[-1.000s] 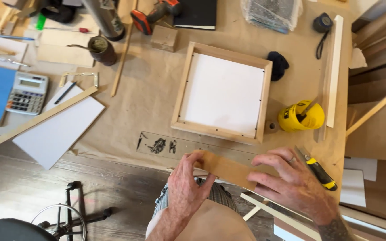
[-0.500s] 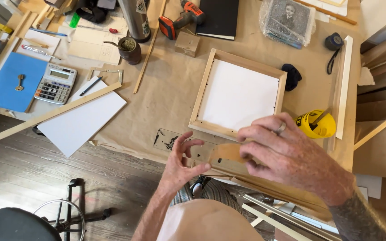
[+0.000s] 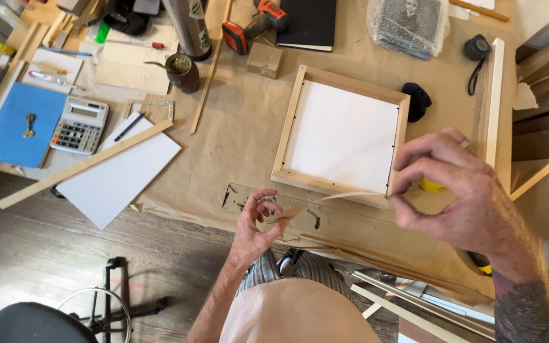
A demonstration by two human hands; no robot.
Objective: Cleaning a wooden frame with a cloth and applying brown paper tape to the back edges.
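Between my two hands stretches a thin tan strip of tape, seen edge-on above the near edge of the paper-covered table. My left hand pinches its left end with fingertips. My right hand is raised closer to the camera and pinches the right end. Just beyond the strip lies a square wooden frame with a white panel inside. A yellow object is mostly hidden behind my right hand.
A calculator, blue folder with a key, white board and long wood strip lie at left. A red drill, metal cylinder, cup and small wood block sit at the back. A stool stands below left.
My hands lifted the tan strip off the table edge and turned it edge-on. My right hand rose toward the camera, covering the yellow object. The view shifted left.
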